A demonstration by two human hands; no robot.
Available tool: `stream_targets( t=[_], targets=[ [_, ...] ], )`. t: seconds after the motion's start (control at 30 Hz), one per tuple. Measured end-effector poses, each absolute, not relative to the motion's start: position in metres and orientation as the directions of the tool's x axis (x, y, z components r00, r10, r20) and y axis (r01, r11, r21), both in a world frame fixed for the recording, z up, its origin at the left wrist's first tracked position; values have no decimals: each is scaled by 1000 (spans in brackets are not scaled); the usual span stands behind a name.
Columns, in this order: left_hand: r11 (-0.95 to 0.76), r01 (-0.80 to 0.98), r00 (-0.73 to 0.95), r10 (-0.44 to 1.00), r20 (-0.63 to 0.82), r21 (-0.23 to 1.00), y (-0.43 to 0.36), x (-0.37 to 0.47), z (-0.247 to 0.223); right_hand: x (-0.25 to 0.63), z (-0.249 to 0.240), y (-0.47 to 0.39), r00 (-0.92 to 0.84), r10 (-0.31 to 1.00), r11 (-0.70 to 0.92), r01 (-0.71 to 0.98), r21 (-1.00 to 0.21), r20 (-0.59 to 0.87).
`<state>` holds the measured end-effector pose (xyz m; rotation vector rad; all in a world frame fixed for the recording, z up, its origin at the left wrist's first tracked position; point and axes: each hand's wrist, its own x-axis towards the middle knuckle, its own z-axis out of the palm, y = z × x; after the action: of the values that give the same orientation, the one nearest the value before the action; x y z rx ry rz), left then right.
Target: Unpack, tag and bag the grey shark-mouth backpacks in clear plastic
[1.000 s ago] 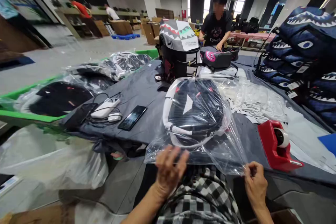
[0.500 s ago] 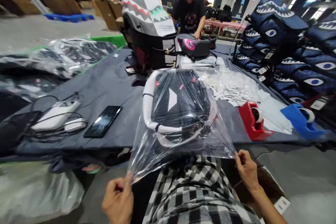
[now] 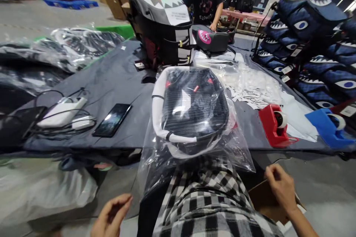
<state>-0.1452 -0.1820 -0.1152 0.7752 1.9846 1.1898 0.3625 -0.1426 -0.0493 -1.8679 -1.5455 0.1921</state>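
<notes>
A black-and-white bag [image 3: 194,111] with red details lies inside a clear plastic bag [image 3: 239,152] at the table's front edge. The plastic's loose mouth hangs over that edge towards my checkered clothing. My left hand [image 3: 111,216], low and left of the plastic, holds nothing; its fingers are bent, with a gap between thumb and fingers. To the right of the plastic's corner, my right hand [image 3: 280,185] is also free of it, its fingers loosely curled and apart.
A phone [image 3: 112,120] and a white power bank [image 3: 62,113] with cables lie left. Right are red [image 3: 274,126] and blue [image 3: 329,127] tape dispensers, plus stacked blue bags [image 3: 311,11]. Behind stand grey bags [image 3: 167,18] and a person [image 3: 205,3]. An open carton [image 3: 267,200] sits below right.
Both hands have let go of the plastic's edge and moved outwards, the left one also lower. The stretched plastic has slackened. The view has tilted down slightly.
</notes>
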Motion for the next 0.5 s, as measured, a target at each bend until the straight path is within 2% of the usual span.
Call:
stream_targets(
  t=[0.1,0.17,0.2,0.27,0.37,0.43,0.5],
  targets=[
    [367,26,-535,791,-297,930,-145,-139,-85,358,-39,-100,365,931,-236,569,-787,-15],
    [367,69,-420,854,-307,928,-120,-129,-68,348,-37,-73,309,933,-325,496,-805,-186],
    [360,94,-375,876,-302,928,-111,-123,-61,343,-38,-63,280,935,-340,525,-780,-219],
    [315,162,-358,902,-241,935,-100,-112,-54,332,-38,-52,256,952,-297,643,-706,-167],
    [245,233,-436,891,-124,941,-100,-99,-55,323,-36,-53,246,969,-195,765,-614,-1],
    [232,243,-497,864,-85,942,-103,-95,-60,321,-34,-55,231,971,-151,780,-607,56],
    [229,230,-543,837,-71,946,-102,-98,-64,323,-35,-51,227,969,-109,752,-650,101]
  ],
)
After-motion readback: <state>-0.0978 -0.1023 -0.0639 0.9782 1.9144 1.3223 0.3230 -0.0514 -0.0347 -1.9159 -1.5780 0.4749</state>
